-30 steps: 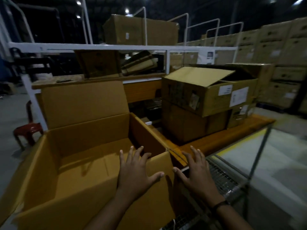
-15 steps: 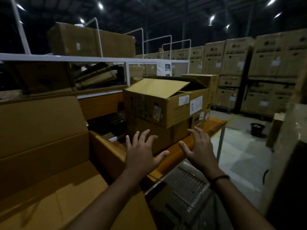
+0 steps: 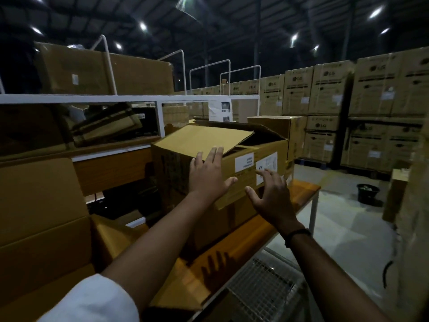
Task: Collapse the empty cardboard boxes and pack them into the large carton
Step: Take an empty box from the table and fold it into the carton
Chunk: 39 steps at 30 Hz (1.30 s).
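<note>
Left hand [image 3: 209, 175] and right hand [image 3: 271, 196] are at the top box [image 3: 204, 138], fingers [image 3: 216, 156] spread, grasping nothing; better to grip both sides low, then lift it clear before flattening.

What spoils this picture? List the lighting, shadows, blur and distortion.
Head view: dim overall, with ceiling lamps as small glaring spots; a hand-shaped shadow falls on the orange table; the stacked cartons at the right edge bow from the wide lens; the white sleeve at the bottom is soft.
</note>
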Each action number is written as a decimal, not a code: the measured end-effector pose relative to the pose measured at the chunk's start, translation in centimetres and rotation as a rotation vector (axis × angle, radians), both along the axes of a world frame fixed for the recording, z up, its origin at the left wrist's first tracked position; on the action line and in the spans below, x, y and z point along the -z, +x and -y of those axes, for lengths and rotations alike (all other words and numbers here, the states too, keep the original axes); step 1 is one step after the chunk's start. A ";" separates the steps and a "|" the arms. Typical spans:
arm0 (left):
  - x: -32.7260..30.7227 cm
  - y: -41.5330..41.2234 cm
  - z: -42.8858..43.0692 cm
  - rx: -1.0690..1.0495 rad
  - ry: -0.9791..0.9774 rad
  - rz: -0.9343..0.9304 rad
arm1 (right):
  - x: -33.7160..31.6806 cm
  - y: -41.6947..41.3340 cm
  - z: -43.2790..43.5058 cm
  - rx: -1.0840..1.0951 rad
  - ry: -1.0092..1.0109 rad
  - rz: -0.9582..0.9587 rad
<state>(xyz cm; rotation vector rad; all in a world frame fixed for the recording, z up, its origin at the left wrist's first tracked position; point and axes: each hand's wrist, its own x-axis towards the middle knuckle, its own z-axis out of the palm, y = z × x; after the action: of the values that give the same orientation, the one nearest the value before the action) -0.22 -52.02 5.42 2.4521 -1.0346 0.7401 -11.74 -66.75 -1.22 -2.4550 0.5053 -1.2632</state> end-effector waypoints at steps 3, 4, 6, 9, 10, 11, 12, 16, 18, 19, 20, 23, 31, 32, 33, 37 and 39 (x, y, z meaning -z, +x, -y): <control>0.3 2.2 2.2 -0.019 0.025 -0.007 | -0.2 0.9 2.9 0.007 -0.018 0.001; 0.6 2.9 2.5 -0.018 0.013 0.003 | -0.2 1.1 3.8 0.008 -0.023 0.001; 1.3 4.1 2.6 -0.002 -0.019 0.056 | -0.1 1.6 5.5 0.007 -0.020 0.002; 1.8 5.0 2.0 0.017 -0.029 0.109 | 0.5 2.2 7.2 -0.004 -0.008 0.001; 1.8 5.1 1.8 0.019 -0.031 0.111 | 0.7 2.4 7.7 -0.006 -0.006 -0.001; 1.9 5.3 1.4 0.018 -0.034 0.107 | 1.0 2.6 8.2 -0.007 -0.002 -0.004; 1.9 5.4 0.9 0.015 -0.038 0.101 | 1.2 2.8 8.6 -0.007 0.001 -0.002; 1.4 6.7 -3.2 0.005 -0.066 0.056 | 1.9 3.5 10.0 0.038 -0.008 0.040; 1.4 7.6 -6.0 0.008 -0.088 0.019 | 2.1 3.7 10.7 0.057 0.034 0.052; 1.4 8.0 -7.3 0.020 -0.093 0.001 | 2.2 3.8 11.1 0.056 0.058 0.058; 1.6 8.3 -8.3 0.033 -0.093 -0.013 | 2.2 4.0 11.5 0.050 0.067 0.068; 2.3 8.9 -10.1 0.042 -0.131 -0.082 | 1.7 4.5 12.7 0.013 0.077 0.082; 3.5 8.3 -10.1 0.031 -0.371 -0.295 | -2.1 5.4 15.5 -0.177 0.212 -0.027; 3.4 8.1 -9.9 0.035 -0.385 -0.297 | -2.4 5.4 15.6 -0.199 0.197 -0.046; 3.3 8.0 -9.7 0.037 -0.406 -0.306 | -2.6 5.3 15.7 -0.213 0.187 -0.059; 3.1 7.3 -8.8 -0.021 -0.466 -0.331 | -2.6 5.4 15.3 -0.197 0.156 -0.108; 3.2 7.0 -8.4 -0.043 -0.489 -0.315 | -2.6 5.3 14.9 -0.202 0.155 -0.114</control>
<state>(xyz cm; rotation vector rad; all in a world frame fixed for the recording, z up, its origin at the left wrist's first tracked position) 6.77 -43.61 2.22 2.0800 -0.5984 0.5194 -6.47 -81.68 1.35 -2.3878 0.3584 -0.9724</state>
